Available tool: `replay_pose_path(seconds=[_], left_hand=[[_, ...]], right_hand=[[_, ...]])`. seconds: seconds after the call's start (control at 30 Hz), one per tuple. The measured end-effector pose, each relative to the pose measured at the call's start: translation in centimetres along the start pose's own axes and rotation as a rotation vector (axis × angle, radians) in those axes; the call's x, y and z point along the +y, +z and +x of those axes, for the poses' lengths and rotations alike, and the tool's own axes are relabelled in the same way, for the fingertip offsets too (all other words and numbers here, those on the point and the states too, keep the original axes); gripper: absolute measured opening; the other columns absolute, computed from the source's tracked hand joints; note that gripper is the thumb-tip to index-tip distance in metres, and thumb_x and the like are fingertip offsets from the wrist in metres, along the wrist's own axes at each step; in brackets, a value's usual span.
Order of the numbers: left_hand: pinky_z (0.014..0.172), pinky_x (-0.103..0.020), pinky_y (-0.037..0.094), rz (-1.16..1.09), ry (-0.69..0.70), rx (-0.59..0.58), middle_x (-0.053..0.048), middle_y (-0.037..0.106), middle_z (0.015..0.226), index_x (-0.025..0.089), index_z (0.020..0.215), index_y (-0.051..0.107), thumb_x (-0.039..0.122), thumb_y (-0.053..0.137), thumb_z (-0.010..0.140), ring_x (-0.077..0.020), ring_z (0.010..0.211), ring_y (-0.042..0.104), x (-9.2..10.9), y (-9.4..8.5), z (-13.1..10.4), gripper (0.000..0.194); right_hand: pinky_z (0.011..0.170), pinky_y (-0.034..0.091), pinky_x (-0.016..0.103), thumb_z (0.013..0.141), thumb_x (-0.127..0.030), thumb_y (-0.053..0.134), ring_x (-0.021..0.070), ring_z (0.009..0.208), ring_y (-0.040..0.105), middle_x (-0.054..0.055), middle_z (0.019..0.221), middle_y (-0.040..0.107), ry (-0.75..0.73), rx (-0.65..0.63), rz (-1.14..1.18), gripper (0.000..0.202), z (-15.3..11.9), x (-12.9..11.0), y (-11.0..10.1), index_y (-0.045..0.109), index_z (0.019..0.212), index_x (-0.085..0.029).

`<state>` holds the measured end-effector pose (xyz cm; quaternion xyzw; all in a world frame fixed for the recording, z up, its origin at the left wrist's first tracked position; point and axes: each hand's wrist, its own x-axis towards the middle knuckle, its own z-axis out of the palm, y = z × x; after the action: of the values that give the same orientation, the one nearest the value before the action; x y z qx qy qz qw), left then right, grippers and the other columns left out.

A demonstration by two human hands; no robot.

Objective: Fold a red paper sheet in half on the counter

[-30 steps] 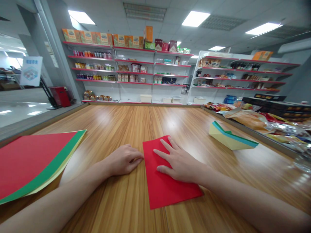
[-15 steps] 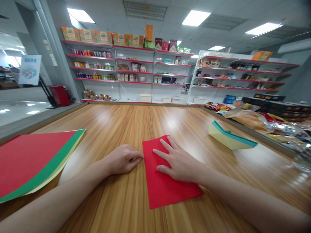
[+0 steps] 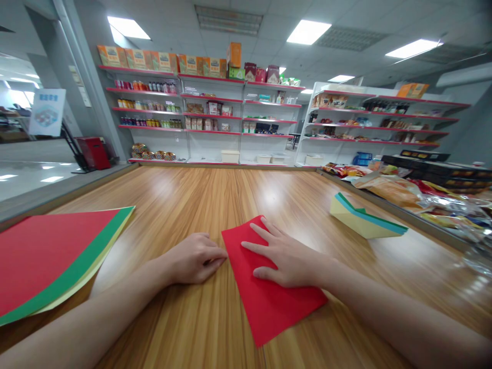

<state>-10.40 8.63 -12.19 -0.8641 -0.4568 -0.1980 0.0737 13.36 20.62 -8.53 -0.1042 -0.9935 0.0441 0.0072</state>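
A folded red sheet of paper [image 3: 269, 312] lies at a slant on the wooden table in front of me. My right hand [image 3: 282, 256] rests flat on its upper part, fingers spread. Just off the sheet's left edge, my left hand [image 3: 198, 258] lies on the table with its fingers curled in and thumb against the forefinger. Its fingertips come right up to the paper's edge, and I see nothing held in them. Further right sits a folded paper boat [image 3: 363, 218] in pale yellow, blue and green.
A stack of coloured paper [image 3: 57, 256], red on top with green and yellow below, lies at the left. Snack bags [image 3: 400, 192] and dark boxes stand beyond the table's right edge. Stocked shelves [image 3: 211, 113] line the far side.
The red paper has turned anticlockwise under my right hand: its near end swung right and its top left corner moved slightly left. My left hand stays almost in place.
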Motion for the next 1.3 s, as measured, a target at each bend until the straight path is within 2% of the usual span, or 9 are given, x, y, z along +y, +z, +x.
replay_pose_path(seconds=[0.1,0.23,0.33,0.47,0.63,0.73,0.87,1.0,1.3], left_hand=[[0.058,-0.031,0.039,-0.053,0.073,-0.008,-0.004,0.066,0.063,0.018,0.094,0.068,0.015,0.047,0.086,-0.0170,0.057,0.060,0.8,-0.2,0.6,0.023],[0.059,-0.029,0.041,-0.136,0.131,-0.016,-0.005,0.068,0.066,0.017,0.098,0.066,0.013,0.047,0.085,-0.0161,0.059,0.061,1.5,-0.2,1.0,0.024],[0.061,-0.029,0.043,-0.165,0.125,-0.017,-0.005,0.068,0.066,0.017,0.099,0.066,0.012,0.046,0.085,-0.0162,0.059,0.061,1.5,-0.1,0.9,0.025],[0.062,-0.030,0.043,-0.191,0.088,-0.016,-0.004,0.070,0.071,0.018,0.102,0.066,0.013,0.048,0.085,-0.0168,0.062,0.063,1.2,-0.1,0.5,0.025],[0.061,-0.030,0.041,-0.183,0.043,-0.019,-0.003,0.070,0.070,0.019,0.102,0.066,0.014,0.047,0.086,-0.0162,0.060,0.062,0.5,-0.2,0.3,0.026],[0.060,-0.029,0.040,-0.131,0.004,-0.018,-0.001,0.067,0.064,0.019,0.099,0.067,0.015,0.047,0.086,-0.0153,0.057,0.060,-0.2,-0.2,0.1,0.025],[0.057,-0.029,0.039,0.004,-0.107,0.031,-0.002,0.061,0.056,0.016,0.082,0.069,0.016,0.046,0.084,-0.0152,0.052,0.056,-1.2,-0.2,-0.3,0.023],[0.054,-0.028,0.038,0.049,-0.211,0.066,-0.002,0.058,0.052,0.016,0.070,0.068,0.017,0.047,0.083,-0.0151,0.051,0.054,-1.7,-0.1,-0.7,0.024],[0.053,-0.023,0.038,-0.072,-0.127,0.101,0.000,0.061,0.055,0.019,0.085,0.072,0.016,0.050,0.082,-0.0113,0.051,0.055,-1.9,-0.3,-0.9,0.023]], right_hand=[[0.110,0.010,0.058,0.084,-0.051,0.053,0.0387,0.139,0.000,0.007,0.154,0.016,-0.089,-0.059,0.010,0.062,-0.2,0.8,-0.8,0.037,0.140,-0.031],[0.110,0.004,0.061,0.077,-0.033,0.063,0.0382,0.139,0.002,0.005,0.152,0.021,-0.167,-0.092,0.015,0.068,-0.4,1.2,-1.8,0.038,0.140,-0.030],[0.110,0.004,0.061,0.074,-0.022,0.062,0.0367,0.140,0.006,0.004,0.150,0.027,-0.203,-0.084,0.027,0.069,-0.5,1.1,-2.1,0.040,0.139,-0.030],[0.110,0.006,0.061,0.074,-0.017,0.056,0.0340,0.139,0.015,0.003,0.148,0.031,-0.239,-0.056,0.041,0.068,-0.4,1.0,-1.8,0.040,0.139,-0.030],[0.110,0.008,0.059,0.076,-0.020,0.054,0.0328,0.138,0.020,0.003,0.148,0.033,-0.251,-0.028,0.062,0.065,-0.2,1.2,-1.1,0.040,0.139,-0.031],[0.110,0.009,0.058,0.080,-0.029,0.056,0.0326,0.138,0.020,0.004,0.148,0.033,-0.252,-0.020,0.068,0.060,-0.1,1.2,-0.9,0.040,0.139,-0.030],[0.110,0.008,0.057,0.083,-0.044,0.056,0.0336,0.138,0.018,0.007,0.148,0.032,-0.238,-0.015,0.047,0.059,0.1,1.0,-0.9,0.041,0.138,-0.028],[0.111,0.008,0.057,0.084,-0.048,0.054,0.0334,0.138,0.019,0.008,0.148,0.031,-0.221,-0.020,0.030,0.059,0.1,0.9,-0.9,0.042,0.138,-0.027],[0.111,0.006,0.055,0.084,-0.047,0.054,0.0318,0.137,0.021,0.009,0.148,0.032,-0.239,-0.021,0.030,0.059,0.1,0.8,-1.0,0.042,0.138,-0.026]])
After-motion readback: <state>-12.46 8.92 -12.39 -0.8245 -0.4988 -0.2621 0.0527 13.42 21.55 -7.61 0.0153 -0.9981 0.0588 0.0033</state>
